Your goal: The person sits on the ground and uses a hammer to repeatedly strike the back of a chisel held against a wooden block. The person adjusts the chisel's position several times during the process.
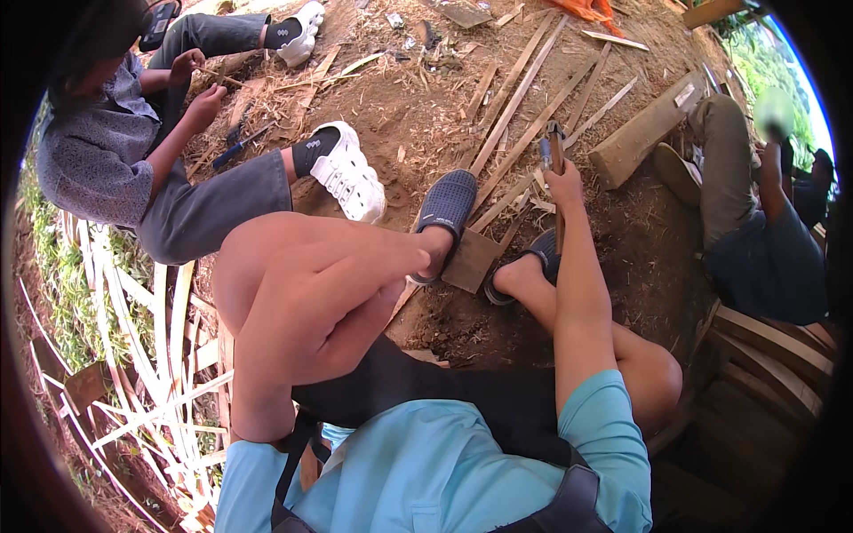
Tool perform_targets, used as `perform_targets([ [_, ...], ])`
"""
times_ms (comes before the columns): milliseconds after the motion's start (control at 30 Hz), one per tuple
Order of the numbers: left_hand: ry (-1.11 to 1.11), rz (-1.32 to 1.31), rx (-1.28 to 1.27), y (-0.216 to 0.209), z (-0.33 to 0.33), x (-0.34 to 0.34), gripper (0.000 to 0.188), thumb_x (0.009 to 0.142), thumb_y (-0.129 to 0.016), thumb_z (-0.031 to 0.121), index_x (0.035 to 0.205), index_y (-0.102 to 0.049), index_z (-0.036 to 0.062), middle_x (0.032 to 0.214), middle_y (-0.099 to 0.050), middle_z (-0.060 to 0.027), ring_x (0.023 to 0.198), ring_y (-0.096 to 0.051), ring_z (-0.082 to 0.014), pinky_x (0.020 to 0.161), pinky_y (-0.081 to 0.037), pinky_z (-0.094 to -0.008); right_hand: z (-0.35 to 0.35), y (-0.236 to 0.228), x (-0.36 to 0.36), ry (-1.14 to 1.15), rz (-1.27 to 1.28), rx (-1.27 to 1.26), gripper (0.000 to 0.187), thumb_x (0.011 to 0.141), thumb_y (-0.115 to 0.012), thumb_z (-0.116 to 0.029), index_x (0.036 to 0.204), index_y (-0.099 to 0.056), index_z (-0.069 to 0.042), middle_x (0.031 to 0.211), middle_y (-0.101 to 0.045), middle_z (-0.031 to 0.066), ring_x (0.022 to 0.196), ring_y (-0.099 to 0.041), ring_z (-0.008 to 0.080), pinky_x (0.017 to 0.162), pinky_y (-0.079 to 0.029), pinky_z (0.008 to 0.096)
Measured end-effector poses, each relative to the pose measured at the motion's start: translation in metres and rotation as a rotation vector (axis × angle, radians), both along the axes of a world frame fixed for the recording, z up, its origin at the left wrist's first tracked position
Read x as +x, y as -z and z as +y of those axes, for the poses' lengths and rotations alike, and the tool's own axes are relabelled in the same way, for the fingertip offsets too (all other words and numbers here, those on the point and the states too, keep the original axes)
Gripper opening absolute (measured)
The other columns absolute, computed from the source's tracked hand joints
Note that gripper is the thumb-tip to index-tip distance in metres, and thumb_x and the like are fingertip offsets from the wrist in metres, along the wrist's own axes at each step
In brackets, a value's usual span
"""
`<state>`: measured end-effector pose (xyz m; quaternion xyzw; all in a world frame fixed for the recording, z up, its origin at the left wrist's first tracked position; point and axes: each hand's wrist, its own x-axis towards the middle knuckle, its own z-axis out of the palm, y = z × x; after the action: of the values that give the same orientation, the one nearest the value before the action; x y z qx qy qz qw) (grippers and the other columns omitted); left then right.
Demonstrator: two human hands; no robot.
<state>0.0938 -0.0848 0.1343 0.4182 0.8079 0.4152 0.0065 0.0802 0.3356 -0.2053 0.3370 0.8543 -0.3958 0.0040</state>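
My right hand [563, 184] is closed round a narrow brown wooden piece with grey metal at its far end [554, 142]. Its exact kind is unclear. The brown part runs down past my wrist, above my right clog [539, 256]. My left arm lies across my raised left leg, and my left hand [404, 265] is near the ankle, its fingers hard to make out. Between my feet, close to my left clog [447, 206], a short flat wooden block [471, 262] lies on the dirt.
Long wood strips [524, 93] and shavings cover the ground ahead. A thick beam [647, 133] lies at right. A person [98, 160] sits at left with a thin stick in hand, near a blue-handled tool [233, 153]. Another person [764, 258] sits at right. Split strips [160, 355] pile up at left.
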Motion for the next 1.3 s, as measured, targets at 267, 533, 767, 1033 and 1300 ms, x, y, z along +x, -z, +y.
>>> perform_targets([
  [267,-0.243,-0.018,-0.115,0.05,-0.047,0.017,0.02,0.088,-0.055,0.006,0.103,-0.068,0.0047,0.086,-0.069,-0.0152,0.079,-0.067,-0.0324,0.07,-0.052,-0.0382,-0.089,-0.16,0.021,0.004,0.453,-0.728,0.028,0.085,-0.066,-0.013,0.109,-0.058,0.0,0.071,-0.056,-0.0014,0.058,-0.051,0.0063,0.047,-0.038,0.0224],
  [533,-0.062,-0.166,-0.286,0.03,-0.037,0.025,0.017,0.09,-0.059,0.01,0.102,-0.068,0.0016,0.081,-0.068,-0.0165,0.069,-0.066,-0.026,0.065,-0.05,-0.0349,-0.139,-0.272,0.062,0.061,0.853,-0.446,0.039,0.09,-0.063,-0.011,0.124,-0.048,0.0,0.094,-0.07,0.0111,0.054,-0.05,0.0035,0.041,-0.039,0.0203],
  [767,0.146,-0.191,-0.469,0.058,-0.008,0.047,0.021,0.089,-0.064,0.021,0.096,-0.067,0.0007,0.082,-0.068,-0.0179,0.076,-0.067,-0.033,0.068,-0.051,-0.0405,-0.177,-0.273,0.104,0.206,1.116,-0.541,0.041,0.091,-0.064,-0.01,0.126,-0.044,-0.004,0.1,-0.07,0.0141,0.054,-0.05,0.0047,0.044,-0.04,0.0192],
  [1033,0.234,-0.05,-1.065,0.222,0.093,0.068,0.064,0.082,-0.069,0.03,0.14,-0.045,0.0197,0.138,-0.046,-0.016,0.128,-0.046,-0.0376,0.092,-0.042,-0.0628,-0.193,-0.248,0.101,0.316,1.075,-0.756,0.041,0.092,-0.064,-0.01,0.128,-0.045,-0.004,0.103,-0.07,0.0174,0.051,-0.048,0.0044,0.044,-0.04,0.0198],
  [1300,0.324,0.234,-1.186,0.297,0.146,0.087,0.111,0.067,-0.082,0.039,0.154,-0.012,0.0404,0.161,-0.008,-0.019,0.145,-0.01,-0.048,0.101,-0.022,-0.0778,-0.166,-0.241,0.13,0.458,1.072,-0.64,0.04,0.092,-0.061,-0.007,0.129,-0.046,-0.006,0.102,-0.069,0.0147,0.051,-0.048,0.0045,0.044,-0.04,0.0194],
])
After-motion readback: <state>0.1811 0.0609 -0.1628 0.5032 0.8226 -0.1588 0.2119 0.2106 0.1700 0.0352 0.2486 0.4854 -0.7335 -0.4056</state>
